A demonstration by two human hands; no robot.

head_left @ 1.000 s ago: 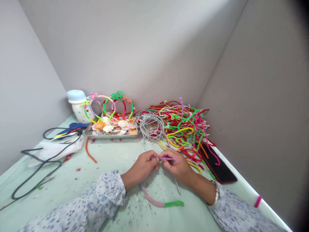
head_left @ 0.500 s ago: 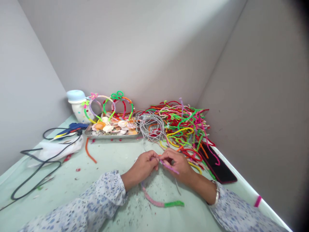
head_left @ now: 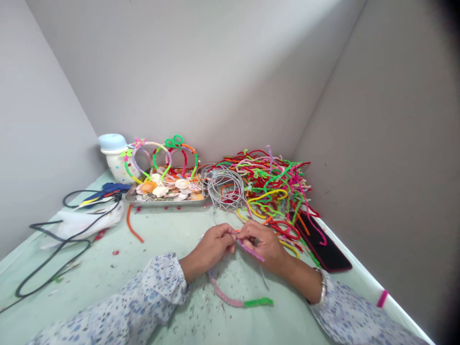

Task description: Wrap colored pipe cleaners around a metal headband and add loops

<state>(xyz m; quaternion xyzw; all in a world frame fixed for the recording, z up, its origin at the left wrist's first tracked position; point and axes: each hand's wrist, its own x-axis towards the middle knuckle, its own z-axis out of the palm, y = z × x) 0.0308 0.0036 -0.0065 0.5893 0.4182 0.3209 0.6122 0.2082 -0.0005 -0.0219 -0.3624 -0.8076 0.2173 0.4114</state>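
Tightly, the left hand and the right hand pinch a fuzzy lilac pipe cleaner at a thin wire hoop — its lower curve, wrapped in soft pink and green chenille, lies on the pale green tabletop — while a tangled heap of pipe cleaners sprawls beyond, beside a steel tray of ridged seashells

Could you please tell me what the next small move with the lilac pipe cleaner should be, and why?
Probably wind the lilac pipe cleaner one more turn around the wire with the right hand: its free end sticks out, while the left hand pinches the join.
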